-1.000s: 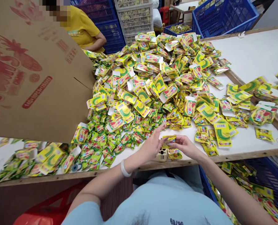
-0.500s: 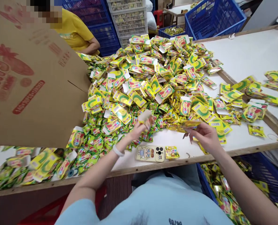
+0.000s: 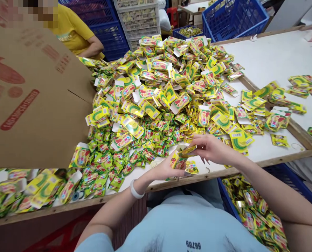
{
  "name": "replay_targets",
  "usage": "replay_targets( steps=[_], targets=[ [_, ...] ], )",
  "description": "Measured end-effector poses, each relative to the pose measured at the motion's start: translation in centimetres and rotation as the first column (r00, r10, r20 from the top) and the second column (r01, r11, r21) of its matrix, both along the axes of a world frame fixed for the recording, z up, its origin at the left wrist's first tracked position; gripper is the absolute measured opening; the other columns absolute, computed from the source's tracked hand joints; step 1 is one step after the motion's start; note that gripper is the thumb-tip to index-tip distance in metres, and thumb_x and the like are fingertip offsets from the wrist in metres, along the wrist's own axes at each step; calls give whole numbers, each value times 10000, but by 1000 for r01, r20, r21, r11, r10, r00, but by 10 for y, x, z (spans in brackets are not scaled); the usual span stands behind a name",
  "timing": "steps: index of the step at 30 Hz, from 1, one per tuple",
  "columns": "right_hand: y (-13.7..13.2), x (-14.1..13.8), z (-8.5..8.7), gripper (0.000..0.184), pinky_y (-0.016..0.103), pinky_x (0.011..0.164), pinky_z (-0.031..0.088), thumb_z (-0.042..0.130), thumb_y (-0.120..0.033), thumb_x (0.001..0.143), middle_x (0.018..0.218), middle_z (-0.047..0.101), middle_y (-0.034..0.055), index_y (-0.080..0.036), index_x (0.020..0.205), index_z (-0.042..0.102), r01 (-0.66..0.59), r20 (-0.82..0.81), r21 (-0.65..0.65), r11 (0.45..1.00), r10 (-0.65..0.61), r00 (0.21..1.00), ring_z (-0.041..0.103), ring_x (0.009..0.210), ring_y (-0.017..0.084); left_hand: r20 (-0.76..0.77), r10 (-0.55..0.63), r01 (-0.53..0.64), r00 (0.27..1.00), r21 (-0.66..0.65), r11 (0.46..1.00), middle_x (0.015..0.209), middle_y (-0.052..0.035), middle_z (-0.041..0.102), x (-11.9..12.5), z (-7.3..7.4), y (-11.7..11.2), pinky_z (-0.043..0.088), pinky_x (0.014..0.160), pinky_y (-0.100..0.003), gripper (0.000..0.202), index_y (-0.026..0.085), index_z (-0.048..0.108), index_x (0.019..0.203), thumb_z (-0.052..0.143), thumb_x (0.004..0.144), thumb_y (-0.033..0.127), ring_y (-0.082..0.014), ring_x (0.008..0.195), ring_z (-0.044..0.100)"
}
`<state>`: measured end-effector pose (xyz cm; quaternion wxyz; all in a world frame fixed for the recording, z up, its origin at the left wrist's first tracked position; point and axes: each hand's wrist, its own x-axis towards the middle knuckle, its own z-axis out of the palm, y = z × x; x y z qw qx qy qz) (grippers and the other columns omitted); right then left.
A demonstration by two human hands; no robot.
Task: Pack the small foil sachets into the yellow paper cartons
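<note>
Above the table's near edge, my left hand [image 3: 164, 170] is closed around a small yellow and green carton [image 3: 177, 161], its mouth facing up. From the right, my right hand [image 3: 210, 148] pinches yellow sachets [image 3: 187, 151] at that mouth; how far inside they are I cannot tell. A yellow sachet [image 3: 192, 167] lies on the white table just beyond the left fingertips. The phone [image 3: 154, 163] is mostly hidden under my left hand. Past both hands lie loose green sachets [image 3: 150, 154] and a heap of cartons [image 3: 152, 108].
A large cardboard box [image 3: 48, 115] stands at the left. Behind it is a person in a yellow shirt [image 3: 75, 31]. Blue crates [image 3: 234, 21] and white crates [image 3: 137, 21] stand at the back. Below the table's wooden edge [image 3: 263, 162], a blue crate [image 3: 303, 182] holds filled packs.
My left hand has come nearer with the carton and turned it mouth up, now covering much of the phone. My right hand has moved left, bringing the yellow sachets to the carton.
</note>
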<state>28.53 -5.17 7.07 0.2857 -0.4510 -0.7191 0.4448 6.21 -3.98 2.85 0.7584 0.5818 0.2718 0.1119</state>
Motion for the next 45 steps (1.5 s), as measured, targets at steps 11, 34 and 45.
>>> replay_targets(
  steps=[11,34,45],
  targets=[
    [-24,-15,-7,315,208,542,488,595,-475,910,900,600,40,-199,888,745,131,-132,-36,991,-134,982,597,657,101,-6,94,-93,996,16,996,753,57,501,-2,-12,-11,428,648,-241,517,186,488,1061,801,688,361,-95,675,482],
    [-36,-32,-34,353,173,332,348,598,-493,881,603,651,-16,-168,823,725,-59,-186,-458,887,-30,982,449,364,59,130,-212,244,969,-332,911,601,42,527,-21,-36,-22,390,478,-224,347,170,507,762,767,693,388,-93,491,510],
    [-84,-34,-30,271,330,573,545,553,-447,922,722,693,28,-284,810,738,512,60,36,858,-514,856,655,639,201,128,-91,105,988,-105,989,1045,-83,627,-28,-43,-17,526,845,-377,597,220,517,1300,715,776,426,-215,938,643]
  ],
)
